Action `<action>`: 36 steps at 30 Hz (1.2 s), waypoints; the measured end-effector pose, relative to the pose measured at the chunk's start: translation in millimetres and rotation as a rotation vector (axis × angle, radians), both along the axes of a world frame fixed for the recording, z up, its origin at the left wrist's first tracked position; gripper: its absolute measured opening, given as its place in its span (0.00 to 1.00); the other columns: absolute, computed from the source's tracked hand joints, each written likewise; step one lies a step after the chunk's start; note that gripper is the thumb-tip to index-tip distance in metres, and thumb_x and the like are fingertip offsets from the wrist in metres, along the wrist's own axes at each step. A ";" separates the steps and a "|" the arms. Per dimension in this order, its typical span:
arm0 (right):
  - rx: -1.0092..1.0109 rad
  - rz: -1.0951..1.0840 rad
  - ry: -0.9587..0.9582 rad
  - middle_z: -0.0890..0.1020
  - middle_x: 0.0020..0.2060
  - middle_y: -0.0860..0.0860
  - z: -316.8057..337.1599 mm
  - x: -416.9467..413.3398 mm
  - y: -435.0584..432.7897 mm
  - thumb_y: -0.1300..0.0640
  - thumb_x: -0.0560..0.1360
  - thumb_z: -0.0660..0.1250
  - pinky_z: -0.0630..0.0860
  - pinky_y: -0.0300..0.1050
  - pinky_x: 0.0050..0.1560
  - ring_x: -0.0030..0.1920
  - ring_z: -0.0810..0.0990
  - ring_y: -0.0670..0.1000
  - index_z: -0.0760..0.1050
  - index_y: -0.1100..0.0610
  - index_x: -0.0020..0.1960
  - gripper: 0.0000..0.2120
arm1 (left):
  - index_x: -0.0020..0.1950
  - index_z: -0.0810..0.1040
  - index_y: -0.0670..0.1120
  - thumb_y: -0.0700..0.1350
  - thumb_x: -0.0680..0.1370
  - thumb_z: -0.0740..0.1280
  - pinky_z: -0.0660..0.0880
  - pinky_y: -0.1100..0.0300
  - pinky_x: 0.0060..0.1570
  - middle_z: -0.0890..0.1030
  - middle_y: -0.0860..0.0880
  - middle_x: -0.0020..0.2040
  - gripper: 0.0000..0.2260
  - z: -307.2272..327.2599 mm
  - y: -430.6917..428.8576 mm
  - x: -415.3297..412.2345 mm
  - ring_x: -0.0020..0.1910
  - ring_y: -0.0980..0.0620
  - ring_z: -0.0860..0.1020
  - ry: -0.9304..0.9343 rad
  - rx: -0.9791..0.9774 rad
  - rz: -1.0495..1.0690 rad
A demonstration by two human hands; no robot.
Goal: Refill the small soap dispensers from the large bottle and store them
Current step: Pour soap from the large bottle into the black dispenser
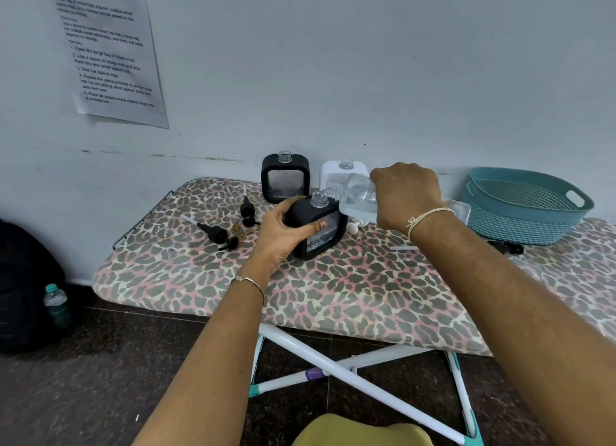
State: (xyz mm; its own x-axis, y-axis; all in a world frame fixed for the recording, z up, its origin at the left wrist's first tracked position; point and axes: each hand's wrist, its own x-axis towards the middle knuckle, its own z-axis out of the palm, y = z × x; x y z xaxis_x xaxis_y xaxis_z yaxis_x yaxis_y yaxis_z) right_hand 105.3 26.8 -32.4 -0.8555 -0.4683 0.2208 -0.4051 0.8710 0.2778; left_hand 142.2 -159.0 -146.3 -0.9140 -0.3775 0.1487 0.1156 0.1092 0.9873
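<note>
**Tipping the large bottle over a black dispenser**

At the centre of the frame the right hand (406,195) has its fingers wrapped over the clear large bottle (356,195). The bottle lies nearly on its side with clear liquid in it. Its threaded mouth sits right at the open neck of a black dispenser (328,232). I cannot make out a stream. The left hand (283,232) grasps that dispenser from the left, fingers curled round its black frame and thumb across the front. The dispenser stands slightly tilted on the leopard-print desk (333,295).

Just behind it, against the wall, stand a second black dispenser (285,179) and a white dispenser (336,172), both uncapped. To the left of the hands two black pumps (246,209) (216,234) lie on the cover with their tubes pointing up-left. A white pump (355,226) peeks out below the bottle. At the right of the frame a teal basket (520,225) sits on the desk, well apart from the dispensers.

No label shows on the bottle or dispensers. A printed sheet (106,52) is stuck to the wall in the upper left. Its numbered steps read "Open the large bag of mixed nuts", "Use a spoon to scoop nuts", "Seal the ziplock bag" and "Place all sealed small ziplock bags into a storage box". At the lower left a water bottle (56,305) stands on the floor, its label too blurred to read.
</note>
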 end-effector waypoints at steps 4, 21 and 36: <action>0.008 0.002 0.000 0.72 0.39 0.51 0.5 1.1 -1.2 0.60 0.70 0.68 0.75 0.45 0.43 0.46 0.78 0.55 0.75 0.54 0.58 0.16 | 0.63 0.76 0.46 0.39 0.65 0.79 0.78 0.61 0.55 0.82 0.52 0.54 0.27 -0.4 0.0 -0.1 0.55 0.55 0.80 0.000 0.000 0.001; 0.018 0.009 0.023 0.73 0.39 0.51 1.1 -0.5 -3.0 0.61 0.70 0.67 0.76 0.45 0.43 0.45 0.78 0.54 0.76 0.54 0.56 0.15 | 0.64 0.76 0.45 0.39 0.65 0.79 0.79 0.59 0.55 0.82 0.50 0.55 0.28 -3.1 -1.3 -1.9 0.55 0.54 0.80 0.004 0.033 -0.004; 0.040 0.004 0.017 0.75 0.40 0.51 3.9 1.1 -4.7 0.61 0.70 0.67 0.75 0.44 0.42 0.44 0.77 0.54 0.76 0.54 0.55 0.14 | 0.62 0.77 0.47 0.39 0.65 0.80 0.79 0.55 0.56 0.82 0.49 0.56 0.27 -6.0 -2.7 -4.3 0.56 0.53 0.80 0.006 0.029 -0.005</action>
State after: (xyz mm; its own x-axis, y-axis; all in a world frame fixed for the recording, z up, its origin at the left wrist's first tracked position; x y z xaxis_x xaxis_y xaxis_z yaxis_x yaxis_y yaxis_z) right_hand 106.4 22.1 -28.5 -0.8499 -0.4802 0.2168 -0.4032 0.8577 0.3191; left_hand 137.9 -161.7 -152.3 -0.9151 -0.3769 0.1433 0.1222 0.0794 0.9893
